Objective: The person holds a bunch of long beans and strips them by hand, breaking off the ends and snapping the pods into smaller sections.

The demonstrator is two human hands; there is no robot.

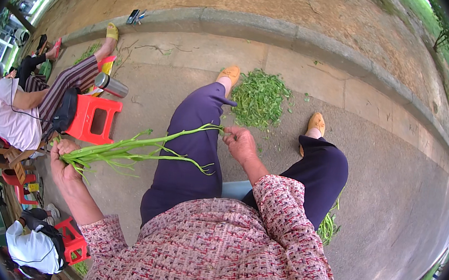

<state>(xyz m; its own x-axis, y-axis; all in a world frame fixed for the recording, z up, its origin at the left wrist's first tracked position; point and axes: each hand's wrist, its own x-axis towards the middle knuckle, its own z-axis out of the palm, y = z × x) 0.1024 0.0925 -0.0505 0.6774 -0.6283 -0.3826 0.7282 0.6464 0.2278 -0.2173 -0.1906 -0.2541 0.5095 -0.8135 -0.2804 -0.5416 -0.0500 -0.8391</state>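
Observation:
A bunch of long, thin green vegetable stems, mostly stripped of leaves, is held by its thick ends in my left hand, whose fingers wrap round it. The stems stretch to the right across my left thigh. At the tip of the longest stem, the fingers of my right hand are pinched together on its thin end, above the gap between my knees. A heap of torn green leaves lies on the ground between my feet, with loose bits scattered round it. More green stems lie beside my right leg, partly hidden by it.
A red plastic stool and a steel flask stand to my left, near a seated person in striped trousers. Another person sits at lower left by a red stool. A stone kerb runs across the front.

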